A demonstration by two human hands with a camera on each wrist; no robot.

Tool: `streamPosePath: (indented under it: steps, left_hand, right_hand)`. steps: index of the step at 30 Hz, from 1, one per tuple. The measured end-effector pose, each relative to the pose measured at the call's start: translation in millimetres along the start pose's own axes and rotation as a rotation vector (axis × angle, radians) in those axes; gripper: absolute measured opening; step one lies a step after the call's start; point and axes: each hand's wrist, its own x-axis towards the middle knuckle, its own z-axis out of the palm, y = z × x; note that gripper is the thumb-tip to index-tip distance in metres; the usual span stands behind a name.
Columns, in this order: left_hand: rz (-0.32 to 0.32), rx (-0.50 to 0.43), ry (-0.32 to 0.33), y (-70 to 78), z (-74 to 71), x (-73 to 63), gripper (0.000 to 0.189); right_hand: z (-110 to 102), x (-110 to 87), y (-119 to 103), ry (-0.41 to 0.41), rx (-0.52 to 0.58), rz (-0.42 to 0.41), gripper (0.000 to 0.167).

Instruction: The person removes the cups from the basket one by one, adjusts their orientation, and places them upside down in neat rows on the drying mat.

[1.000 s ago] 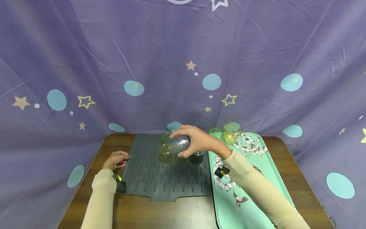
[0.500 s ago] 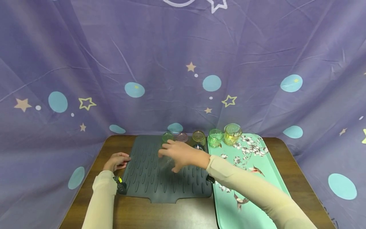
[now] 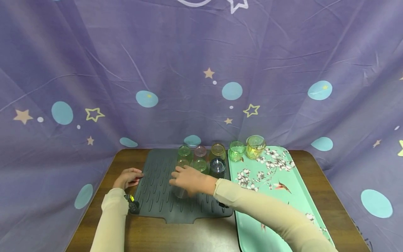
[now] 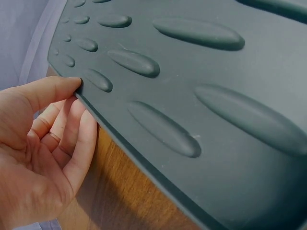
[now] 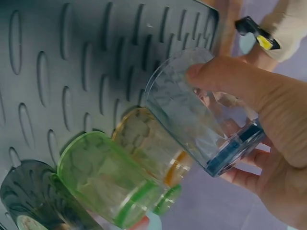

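My left hand (image 3: 128,177) pinches the left edge of a dark ribbed drying mat (image 4: 158,86) between thumb and fingers. My right hand (image 3: 190,180) grips a clear bluish drinking glass (image 5: 187,110), mouth down, over the mat in front of the other glasses. Whether its rim touches the mat I cannot tell. Just behind it stand an upside-down yellow glass (image 5: 148,139), a green glass (image 5: 105,177) and a dark blue-grey glass (image 3: 217,168). In the head view, the right hand partly covers the held glass and the yellow one.
Behind these stand another green glass (image 3: 184,151), a pink glass (image 3: 200,151) and an amber glass (image 3: 218,150). A mint flowered tray (image 3: 302,206) lies right of the mat, with a green glass (image 3: 237,152) and a yellow glass (image 3: 255,148) at its back. Beyond hangs a purple curtain (image 3: 176,70).
My right hand has carried the bluish glass from above the standing glasses to the left and nearer, down toward the mat. The left hand has stayed on the mat's edge.
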Motion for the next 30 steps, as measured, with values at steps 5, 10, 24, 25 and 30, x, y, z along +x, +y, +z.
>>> streamPosePath:
  steps: [5, 10, 24, 25, 30]
  left_hand:
    - [0.005, -0.001, 0.001, -0.6, 0.0, -0.1, 0.011]
    - [0.007, 0.001, -0.001, 0.3, 0.2, -1.6, 0.013]
    - [0.008, 0.026, 0.006, 1.6, -0.3, -2.7, 0.010]
    - [0.008, 0.022, 0.007, 1.9, -0.1, -3.0, 0.010]
    - [0.000, 0.008, 0.006, 2.8, 0.7, -4.1, 0.010]
  right_hand:
    - [7.9, 5.0, -6.0, -0.005, -0.034, -0.006, 0.076]
    - [13.2, 10.6, -10.4, 0.014, -0.046, -0.013, 0.071]
    - [19.3, 26.7, -21.9, -0.017, -0.140, -0.022, 0.062]
    - [20.6, 27.7, -22.7, -0.026, -0.146, -0.021, 0.063]
    - [27.2, 31.3, -27.6, -0.060, -0.177, -0.018, 0.066]
